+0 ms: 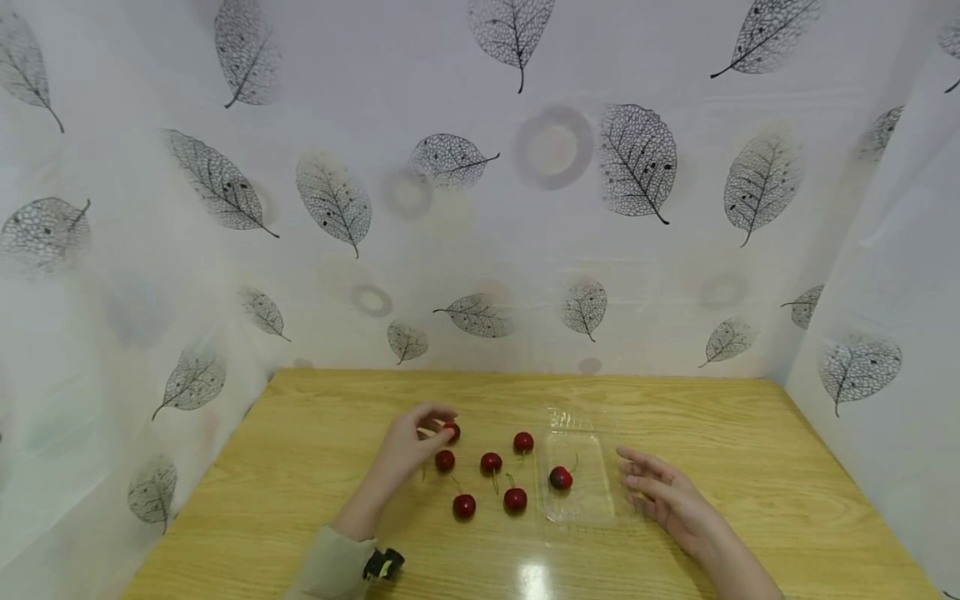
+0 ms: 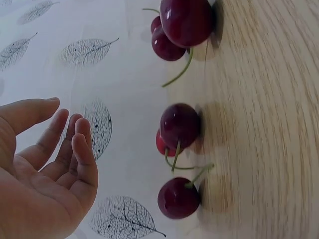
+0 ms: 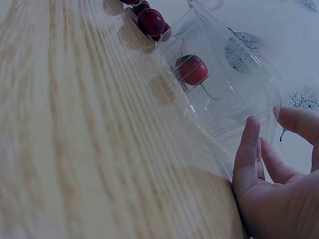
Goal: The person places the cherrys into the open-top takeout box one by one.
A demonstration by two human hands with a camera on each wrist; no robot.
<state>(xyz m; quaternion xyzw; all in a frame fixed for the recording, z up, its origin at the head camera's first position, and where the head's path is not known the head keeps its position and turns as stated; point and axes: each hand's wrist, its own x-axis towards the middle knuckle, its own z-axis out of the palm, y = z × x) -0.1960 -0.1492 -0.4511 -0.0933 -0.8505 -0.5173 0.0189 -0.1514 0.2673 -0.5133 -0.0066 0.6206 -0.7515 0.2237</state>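
My left hand [image 1: 411,446] is over the far left of a group of cherries, with thumb and fingertips apart close by a dark red cherry [image 1: 452,432]. In the left wrist view that hand [image 2: 55,169] has nothing between its loosely bent fingers, and cherries with green stems [image 2: 179,124] stand beyond it. A clear plastic box [image 1: 588,510] lies right of the group with one two-toned cherry [image 1: 561,477] inside. My right hand [image 1: 671,502] is at the box's right side, fingers relaxed. Seen from the right wrist, its fingertips [image 3: 252,124] are right at the box wall.
Several more cherries, among them one in front [image 1: 464,506] and one nearer the box [image 1: 523,442], lie on the wood-grain table [image 1: 300,467]. A white leaf-print sheet [image 1: 480,250] encloses the back and sides. A black band [image 1: 383,564] is on the left wrist.
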